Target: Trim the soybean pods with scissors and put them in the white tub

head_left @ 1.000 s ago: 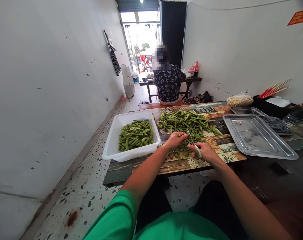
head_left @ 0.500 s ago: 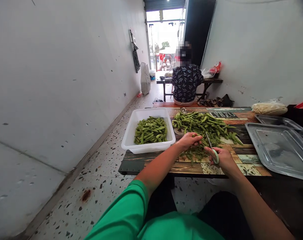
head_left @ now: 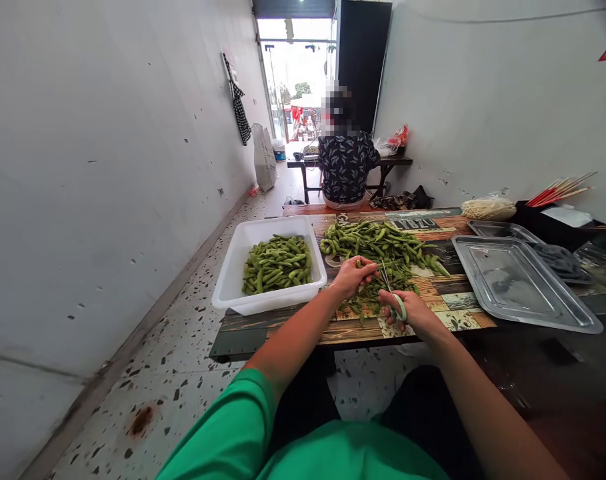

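Pinches pod [head_left: 359,264] in left hand [head_left: 353,276], curls right hand [head_left: 407,312] round scissors [head_left: 401,307], could nick fingertips [head_left: 371,269] with blades [head_left: 387,277] so near.

On the plank-patterned table [head_left: 350,331], a white rectangular plastic tub [head_left: 275,297] at left holds green pods [head_left: 277,264]; right of it lies a loose green pod heap [head_left: 377,239], then a silver rectangular metal tray [head_left: 521,275], with a black box [head_left: 540,223] behind.

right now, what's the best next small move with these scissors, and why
Probably ease the scissors onto the edamame pod and snip: the left hand pinches it, the right hand grips the scissors, and the blades sit close to the left hand.
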Demonstrator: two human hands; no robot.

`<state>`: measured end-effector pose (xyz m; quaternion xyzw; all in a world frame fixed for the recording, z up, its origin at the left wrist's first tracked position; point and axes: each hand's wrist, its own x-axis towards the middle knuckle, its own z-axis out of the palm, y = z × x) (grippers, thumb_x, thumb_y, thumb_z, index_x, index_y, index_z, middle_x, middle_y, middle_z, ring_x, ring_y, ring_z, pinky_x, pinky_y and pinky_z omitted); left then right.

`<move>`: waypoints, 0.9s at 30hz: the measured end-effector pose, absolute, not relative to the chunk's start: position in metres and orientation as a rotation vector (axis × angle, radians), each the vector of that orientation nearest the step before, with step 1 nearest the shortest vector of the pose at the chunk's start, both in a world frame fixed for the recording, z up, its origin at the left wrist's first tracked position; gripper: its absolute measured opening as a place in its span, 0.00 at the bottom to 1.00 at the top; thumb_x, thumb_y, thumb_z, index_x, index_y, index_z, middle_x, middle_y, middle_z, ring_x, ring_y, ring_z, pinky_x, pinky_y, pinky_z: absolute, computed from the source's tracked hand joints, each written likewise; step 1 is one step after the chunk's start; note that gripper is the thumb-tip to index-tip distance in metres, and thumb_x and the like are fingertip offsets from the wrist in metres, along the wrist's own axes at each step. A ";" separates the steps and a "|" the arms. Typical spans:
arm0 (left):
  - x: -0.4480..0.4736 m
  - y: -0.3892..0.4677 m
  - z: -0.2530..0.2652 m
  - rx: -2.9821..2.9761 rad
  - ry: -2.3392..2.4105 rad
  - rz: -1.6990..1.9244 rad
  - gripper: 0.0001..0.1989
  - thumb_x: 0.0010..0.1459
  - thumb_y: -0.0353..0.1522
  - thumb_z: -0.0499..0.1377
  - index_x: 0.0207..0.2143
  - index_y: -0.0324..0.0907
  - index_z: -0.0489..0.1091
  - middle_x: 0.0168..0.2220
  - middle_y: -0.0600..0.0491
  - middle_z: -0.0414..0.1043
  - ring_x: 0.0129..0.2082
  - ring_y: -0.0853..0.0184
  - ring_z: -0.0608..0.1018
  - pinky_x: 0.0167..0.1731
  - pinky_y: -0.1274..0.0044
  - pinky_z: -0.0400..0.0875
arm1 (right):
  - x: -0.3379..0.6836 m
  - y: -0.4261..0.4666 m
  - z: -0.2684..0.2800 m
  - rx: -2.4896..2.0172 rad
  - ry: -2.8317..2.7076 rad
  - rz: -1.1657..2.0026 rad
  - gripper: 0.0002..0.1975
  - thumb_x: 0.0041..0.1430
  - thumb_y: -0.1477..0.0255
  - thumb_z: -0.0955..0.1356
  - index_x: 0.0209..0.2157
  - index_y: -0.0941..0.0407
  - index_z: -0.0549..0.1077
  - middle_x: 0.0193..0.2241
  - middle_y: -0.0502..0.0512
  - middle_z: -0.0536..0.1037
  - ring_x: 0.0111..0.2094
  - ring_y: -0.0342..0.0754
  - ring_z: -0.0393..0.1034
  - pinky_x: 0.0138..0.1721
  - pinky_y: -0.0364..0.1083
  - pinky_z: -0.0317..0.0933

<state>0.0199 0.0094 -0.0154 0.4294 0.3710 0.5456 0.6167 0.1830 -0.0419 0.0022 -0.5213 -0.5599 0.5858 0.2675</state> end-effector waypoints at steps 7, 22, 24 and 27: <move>0.026 0.005 -0.016 1.011 0.885 1.235 0.21 0.37 0.39 0.70 0.27 0.36 0.65 0.21 0.58 0.69 0.15 0.81 0.63 0.16 0.84 0.54 | 0.171 -0.032 -0.005 -1.382 -1.536 1.453 0.23 0.44 0.50 0.71 0.21 0.57 0.67 0.13 0.49 0.69 0.12 0.42 0.63 0.09 0.39 0.49; 0.014 0.022 -0.021 1.393 1.544 1.275 0.07 0.48 0.33 0.62 0.30 0.39 0.73 0.26 0.53 0.71 0.30 0.69 0.72 0.33 0.77 0.67 | 0.196 -0.040 -0.011 -1.425 -1.219 1.611 0.21 0.46 0.52 0.71 0.27 0.57 0.70 0.14 0.48 0.68 0.12 0.40 0.60 0.09 0.38 0.45; 0.017 0.021 -0.027 1.668 1.692 1.092 0.05 0.46 0.30 0.64 0.29 0.41 0.75 0.28 0.51 0.73 0.33 0.65 0.73 0.36 0.75 0.66 | 0.197 -0.043 -0.013 -1.409 -1.226 1.637 0.21 0.45 0.53 0.72 0.26 0.57 0.70 0.14 0.48 0.68 0.12 0.40 0.61 0.09 0.38 0.45; 0.019 0.022 -0.032 1.766 1.747 0.959 0.04 0.46 0.26 0.63 0.27 0.41 0.76 0.29 0.50 0.74 0.33 0.65 0.73 0.36 0.75 0.65 | 0.197 -0.045 -0.015 -1.380 -1.248 1.659 0.21 0.44 0.53 0.72 0.26 0.57 0.70 0.14 0.48 0.68 0.13 0.39 0.61 0.09 0.37 0.46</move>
